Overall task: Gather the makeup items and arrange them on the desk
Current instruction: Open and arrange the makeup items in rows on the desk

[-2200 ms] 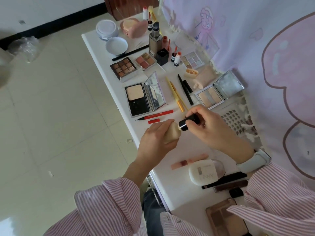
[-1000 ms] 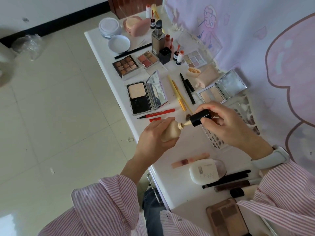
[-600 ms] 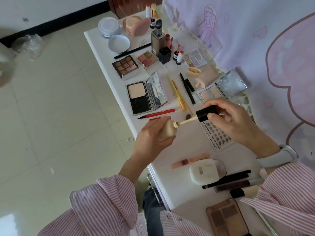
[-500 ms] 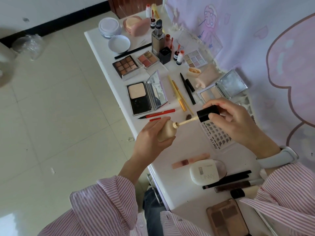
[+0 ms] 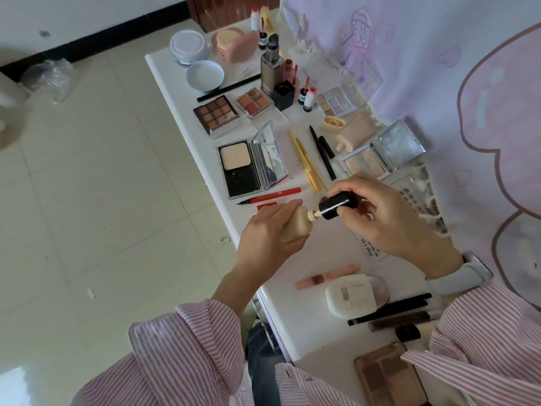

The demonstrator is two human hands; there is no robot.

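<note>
Beige bottle sits in the left hand's grip, above the white desk's near edge — right hand pinches the black cap just at its neck, both grips tight.

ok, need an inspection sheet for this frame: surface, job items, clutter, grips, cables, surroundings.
Surface: white desk, makeup spread along its length.
Job's things: beige bottle held over the desk edge; black cap with applicator at the bottle's neck, not closed on it. Open powder compact, brown eyeshadow palette, red pencil and white compact lie on the desk.
Clutter: clear plastic bag on the floor.
Grips: left hand grips the bottle; right hand pinches the cap.
Cables: nothing seen.
Surroundings: tiled floor; pale cartoon-print curtain along the desk's far side.
</note>
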